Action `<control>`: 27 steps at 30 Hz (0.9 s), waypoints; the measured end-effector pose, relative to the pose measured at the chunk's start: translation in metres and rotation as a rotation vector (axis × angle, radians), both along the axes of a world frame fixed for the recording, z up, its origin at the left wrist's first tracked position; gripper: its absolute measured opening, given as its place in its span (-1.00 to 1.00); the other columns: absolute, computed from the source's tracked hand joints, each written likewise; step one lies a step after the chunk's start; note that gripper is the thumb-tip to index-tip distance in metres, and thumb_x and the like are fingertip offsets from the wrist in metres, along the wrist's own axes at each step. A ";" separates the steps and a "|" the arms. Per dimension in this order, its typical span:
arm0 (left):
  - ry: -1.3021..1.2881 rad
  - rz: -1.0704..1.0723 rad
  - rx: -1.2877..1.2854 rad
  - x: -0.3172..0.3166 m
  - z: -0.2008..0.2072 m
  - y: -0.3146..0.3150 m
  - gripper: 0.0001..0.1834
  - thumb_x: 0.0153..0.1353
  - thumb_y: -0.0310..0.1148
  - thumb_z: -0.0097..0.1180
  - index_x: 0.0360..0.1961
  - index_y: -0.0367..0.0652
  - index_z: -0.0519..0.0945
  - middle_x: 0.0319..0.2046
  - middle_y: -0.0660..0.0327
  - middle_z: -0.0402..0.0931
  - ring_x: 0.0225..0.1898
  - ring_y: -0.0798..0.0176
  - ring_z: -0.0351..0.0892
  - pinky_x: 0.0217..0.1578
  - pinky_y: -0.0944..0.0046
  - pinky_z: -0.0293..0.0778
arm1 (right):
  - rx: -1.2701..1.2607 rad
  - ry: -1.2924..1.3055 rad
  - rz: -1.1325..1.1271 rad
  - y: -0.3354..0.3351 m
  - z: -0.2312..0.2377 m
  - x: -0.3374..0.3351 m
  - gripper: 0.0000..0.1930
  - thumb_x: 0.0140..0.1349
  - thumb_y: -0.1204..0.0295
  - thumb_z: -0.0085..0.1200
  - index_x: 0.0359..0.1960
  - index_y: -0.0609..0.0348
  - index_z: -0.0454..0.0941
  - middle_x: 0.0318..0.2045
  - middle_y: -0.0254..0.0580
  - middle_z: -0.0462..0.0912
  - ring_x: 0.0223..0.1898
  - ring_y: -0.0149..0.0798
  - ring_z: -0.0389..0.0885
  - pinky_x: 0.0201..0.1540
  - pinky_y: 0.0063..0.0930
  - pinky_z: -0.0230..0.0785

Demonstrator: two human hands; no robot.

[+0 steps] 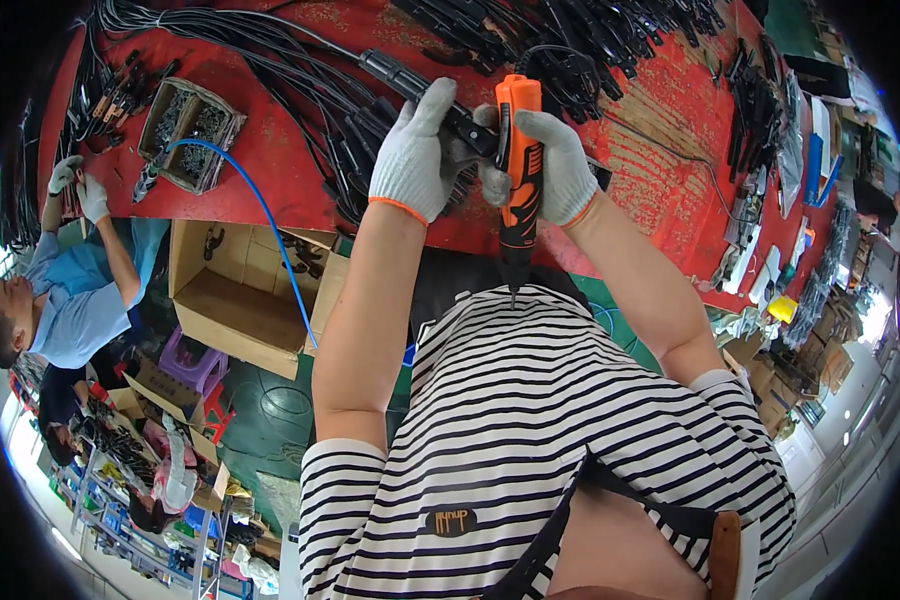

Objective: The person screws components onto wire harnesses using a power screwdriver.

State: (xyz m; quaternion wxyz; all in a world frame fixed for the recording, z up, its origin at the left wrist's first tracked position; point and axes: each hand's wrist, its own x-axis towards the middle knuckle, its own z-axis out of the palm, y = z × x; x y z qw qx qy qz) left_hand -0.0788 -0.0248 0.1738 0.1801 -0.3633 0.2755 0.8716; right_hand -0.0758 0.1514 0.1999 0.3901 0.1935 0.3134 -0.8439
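Both my hands wear white knit gloves with orange cuffs. My left hand [410, 165] is closed around a long black corded handle [395, 75], whose grey strain relief and cable run off to the upper left. Wrapped in my right hand [560, 165] is an orange and black electric screwdriver [523, 190]; its bit points down toward my striped shirt. The screwdriver's upper part is beside the near end of the black handle. Gloved fingertips show between the two things, and whether they touch is hidden.
Black corded parts [570, 40] heap along the far side of the red table [660, 190]. A two-part box of screws [192, 135] stands left, with a blue hose [260, 190] passing over it. Below is an open cardboard box [240, 300]. A co-worker [85, 300] works at far left.
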 end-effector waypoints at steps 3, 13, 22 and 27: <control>0.044 0.027 -0.077 0.000 -0.005 0.007 -0.74 0.38 -0.22 0.30 -0.08 -0.12 0.54 -0.26 0.20 0.57 -0.25 0.13 0.69 -0.15 0.05 0.64 | -0.080 -0.028 0.020 0.003 0.000 0.003 -0.56 0.36 0.13 0.09 0.13 0.14 0.54 -0.29 -0.17 0.64 -0.51 -0.24 0.63 -0.42 -0.31 0.53; 0.002 0.204 0.011 -0.008 0.007 0.016 -0.75 0.30 -0.27 0.39 -0.16 -0.08 0.55 -0.47 0.23 0.46 -0.46 0.30 0.52 -0.49 0.32 0.50 | 0.248 0.327 -0.650 0.101 0.014 -0.017 -0.76 0.39 0.20 0.14 -0.04 -0.01 0.54 -0.25 -0.21 0.67 -0.30 -0.20 0.70 -0.34 -0.26 0.61; -0.037 0.243 0.261 0.009 -0.030 0.010 -0.63 0.35 0.00 0.30 0.01 0.05 0.61 -0.44 0.25 0.41 -0.51 0.43 0.41 -0.62 0.48 0.40 | 0.590 0.778 -0.873 0.119 -0.045 -0.013 -0.78 0.35 0.39 0.12 -0.04 0.16 0.47 -0.26 -0.08 0.66 -0.39 -0.18 0.66 -0.32 -0.25 0.55; -0.060 0.302 0.014 0.004 -0.029 0.031 -0.69 0.35 -0.13 0.31 0.02 0.00 0.63 -0.41 0.23 0.43 -0.50 0.44 0.42 -0.62 0.51 0.43 | 0.485 0.694 -0.853 0.118 -0.090 -0.011 -0.78 0.33 0.58 0.16 -0.02 0.18 0.48 -0.23 -0.08 0.70 -0.33 -0.17 0.70 -0.28 -0.24 0.58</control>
